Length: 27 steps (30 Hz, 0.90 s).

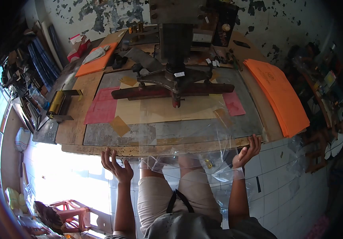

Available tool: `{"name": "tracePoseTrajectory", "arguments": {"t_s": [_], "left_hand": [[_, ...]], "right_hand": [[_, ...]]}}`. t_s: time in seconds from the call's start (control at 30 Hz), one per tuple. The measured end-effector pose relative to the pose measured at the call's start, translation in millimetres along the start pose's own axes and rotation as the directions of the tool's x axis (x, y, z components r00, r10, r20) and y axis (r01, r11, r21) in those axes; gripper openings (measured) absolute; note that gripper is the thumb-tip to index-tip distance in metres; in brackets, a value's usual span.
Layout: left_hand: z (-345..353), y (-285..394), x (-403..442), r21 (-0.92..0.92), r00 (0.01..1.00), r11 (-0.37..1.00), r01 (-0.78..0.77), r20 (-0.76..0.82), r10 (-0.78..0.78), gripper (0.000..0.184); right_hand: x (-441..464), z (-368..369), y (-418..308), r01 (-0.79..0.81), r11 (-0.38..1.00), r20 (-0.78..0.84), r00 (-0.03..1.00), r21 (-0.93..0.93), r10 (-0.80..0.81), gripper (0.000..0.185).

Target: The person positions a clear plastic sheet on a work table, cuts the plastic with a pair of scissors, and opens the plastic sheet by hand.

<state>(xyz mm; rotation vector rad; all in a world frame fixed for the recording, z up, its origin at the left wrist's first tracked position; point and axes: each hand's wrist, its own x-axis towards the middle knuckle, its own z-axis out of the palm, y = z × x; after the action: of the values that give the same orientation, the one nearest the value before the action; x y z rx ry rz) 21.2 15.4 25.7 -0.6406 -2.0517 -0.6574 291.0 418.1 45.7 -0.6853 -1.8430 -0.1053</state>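
My left hand rests its spread fingertips against the front edge of the wooden table. Toward the right end of that same edge, my right hand lies with fingers stretched over the wood, nothing visible in its grasp. Between them a clear plastic sheet hangs over the edge toward my lap. Behind it, a cream sheet lies flat on the grey board, flanked by pink paper on the left and a smaller pink piece on the right. A dark metal press head stands over these sheets and hides part of them.
A gold foil roll sits in a bracket at the left. Stacked orange sheets lie on the right, and an orange sheet bears a cloth at the back left. A red plastic stool stands on the floor.
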Motion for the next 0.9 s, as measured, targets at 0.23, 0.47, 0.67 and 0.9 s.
{"name": "tracePoseTrajectory", "arguments": {"t_s": [0.23, 0.47, 0.67, 0.9], "left_hand": [[-37.9, -0.1, 108.5, -0.283, 0.983, 0.957, -0.058, 0.152, 0.104, 0.023], [26.3, 52.8, 198.4, -0.513, 0.753, 0.844, -0.157, 0.491, 0.438, 0.037], [60.6, 42.1, 197.0, -0.523, 0.708, 0.832, -0.183, 0.517, 0.481, 0.046], [61.3, 40.2, 195.0, -0.543, 0.759, 0.801, -0.25, 0.404, 0.511, 0.029]], "right_hand": [[103.7, -17.8, -10.4, -0.205, 0.912, 0.352, 0.933, 0.355, 0.073, 0.036], [177.8, 91.0, -34.2, -0.201, 0.828, 0.697, 0.66, 0.524, -0.281, 0.029], [175.8, 104.8, -46.8, -0.018, 0.891, 0.696, 0.632, 0.454, -0.341, 0.026], [177.6, 97.1, -53.5, 0.177, 0.874, 0.488, 0.771, 0.453, -0.409, 0.026]]}}
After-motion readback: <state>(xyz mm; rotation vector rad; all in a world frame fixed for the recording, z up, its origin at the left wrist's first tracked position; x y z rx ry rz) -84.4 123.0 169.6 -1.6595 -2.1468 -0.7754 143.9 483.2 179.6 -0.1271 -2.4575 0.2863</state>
